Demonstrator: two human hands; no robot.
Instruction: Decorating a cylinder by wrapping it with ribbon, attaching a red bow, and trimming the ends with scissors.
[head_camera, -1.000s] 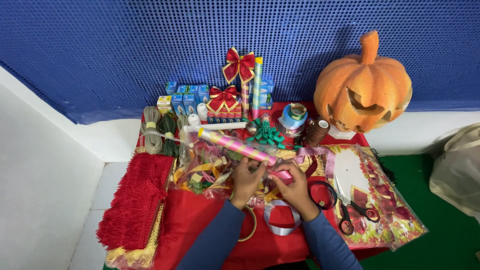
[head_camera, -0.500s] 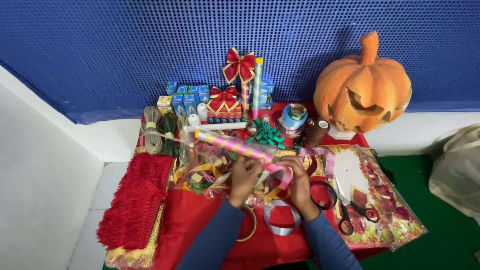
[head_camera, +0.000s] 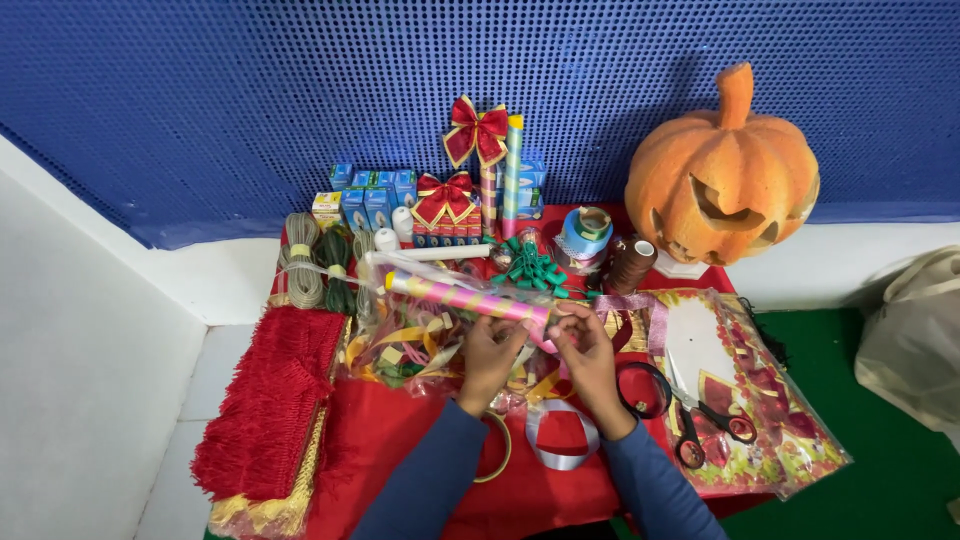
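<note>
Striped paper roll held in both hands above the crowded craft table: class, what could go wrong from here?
1. The striped paper roll reaches out left over a clear bag of ribbons; swinging it could sweep the bag or the cord hanks off the table.
2. Both the left hand and the right hand grip one end only, so the roll might bend or crease.
3. Scissors lie by the right forearm; a sleeve could snag them.

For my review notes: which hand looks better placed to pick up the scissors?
Probably the right hand: the scissors lie on its side of the red table, while the left hand sits farther off. Both hands grip the striped paper roll.
</note>
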